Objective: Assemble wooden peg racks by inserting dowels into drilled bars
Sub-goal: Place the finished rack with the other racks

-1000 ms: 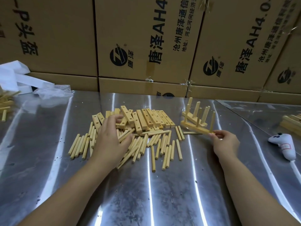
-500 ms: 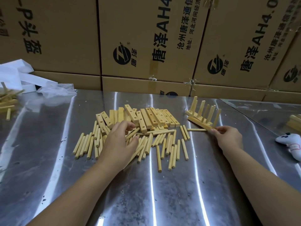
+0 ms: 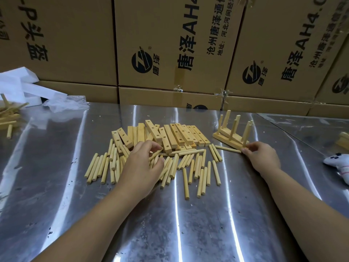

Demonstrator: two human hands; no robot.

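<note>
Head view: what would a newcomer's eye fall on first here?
A heap of loose dowels and drilled bars sprawls across the middle of the shiny metal table, and the left hand pinches one dowel from it. To the right, the right hand holds the near end of a part-built rack with upright pegs. Printed cardboard boxes wall off the back.

scuffed stainless steel table (image 3: 188, 233) fills the lower frame, with bright streaks of reflected light on it. brown cardboard boxes (image 3: 170, 44) are stacked as a wall right behind it, with black chinese print, round logos and taped seams. far left on the table: white foam pieces (image 3: 17, 86), crumpled clear plastic (image 3: 64, 106). right edge: white plush toy (image 3: 338, 165) with dark marks. a second metal surface (image 3: 311, 127) meets the table at far right.
</note>
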